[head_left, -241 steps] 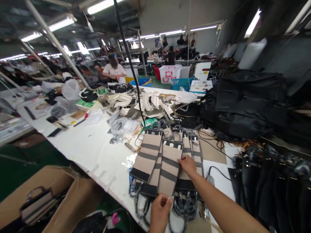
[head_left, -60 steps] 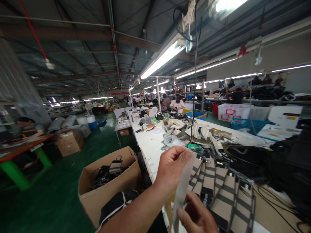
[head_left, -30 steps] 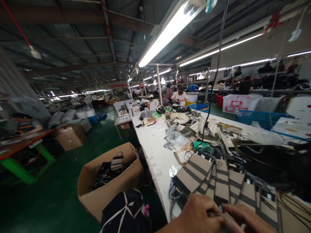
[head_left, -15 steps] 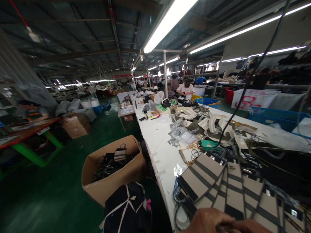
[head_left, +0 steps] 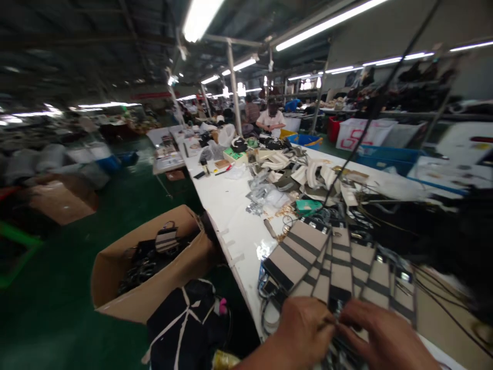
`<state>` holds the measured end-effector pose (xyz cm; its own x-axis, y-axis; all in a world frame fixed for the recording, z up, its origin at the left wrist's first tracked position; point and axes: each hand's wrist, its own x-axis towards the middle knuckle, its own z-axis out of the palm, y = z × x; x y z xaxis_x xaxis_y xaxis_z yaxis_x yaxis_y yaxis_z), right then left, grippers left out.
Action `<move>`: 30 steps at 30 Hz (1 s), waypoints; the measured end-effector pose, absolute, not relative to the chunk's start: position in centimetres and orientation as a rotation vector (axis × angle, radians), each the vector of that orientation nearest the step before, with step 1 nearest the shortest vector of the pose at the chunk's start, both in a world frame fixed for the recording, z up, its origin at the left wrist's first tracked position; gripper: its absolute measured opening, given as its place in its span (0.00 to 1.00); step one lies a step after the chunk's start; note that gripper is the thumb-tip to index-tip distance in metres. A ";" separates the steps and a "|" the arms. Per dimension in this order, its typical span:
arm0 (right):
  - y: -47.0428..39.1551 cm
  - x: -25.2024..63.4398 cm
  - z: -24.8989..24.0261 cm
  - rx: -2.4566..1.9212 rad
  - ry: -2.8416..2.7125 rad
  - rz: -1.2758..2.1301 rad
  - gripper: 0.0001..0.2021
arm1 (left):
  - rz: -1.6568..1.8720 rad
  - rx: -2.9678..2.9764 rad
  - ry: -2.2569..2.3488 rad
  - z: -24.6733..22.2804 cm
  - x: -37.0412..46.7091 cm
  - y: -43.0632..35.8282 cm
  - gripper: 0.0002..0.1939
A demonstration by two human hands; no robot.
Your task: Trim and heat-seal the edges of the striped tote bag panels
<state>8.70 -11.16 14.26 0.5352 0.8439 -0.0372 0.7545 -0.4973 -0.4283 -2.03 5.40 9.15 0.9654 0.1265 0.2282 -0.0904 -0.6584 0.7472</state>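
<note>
My left hand [head_left: 302,329] and my right hand [head_left: 385,329] meet at the lower edge of the view, over the near side of the table. Both are closed, with thumbs and fingers pinched close together. What lies between them is too small and blurred to name. Just beyond the fingers, striped beige and dark grey panels [head_left: 308,244] lie fanned out and overlapping, with shiny metal fittings along their far ends. Dark cords or straps [head_left: 268,308] loop beside the left hand at the table edge.
A long white table [head_left: 215,198] carries cream and grey scraps [head_left: 285,162], plastic bags [head_left: 277,198] and a green piece [head_left: 308,206]. Left on the floor stand a cardboard box [head_left: 142,303] and a dark bundle [head_left: 173,329]. A black cable [head_left: 370,123] hangs across. A person [head_left: 270,121] works farther back.
The view has swung right and tilted down, so the scene sits farther left and higher. Both hands have come up into fuller view, pinched together in front of the striped panels.
</note>
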 end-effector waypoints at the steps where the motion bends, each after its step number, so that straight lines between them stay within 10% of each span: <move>1: -10.8 8.5 14.9 -2.472 -1.296 0.384 0.08 | 0.361 2.311 -0.012 9.3 -1.9 5.5 0.04; 18: -7.9 21.1 7.7 -2.246 -0.462 0.535 0.13 | 0.269 2.041 0.058 6.1 2.8 7.9 0.06; 30: 0.6 37.7 -0.9 -2.461 -0.457 0.385 0.14 | -0.065 1.213 0.753 -8.3 10.8 11.3 0.15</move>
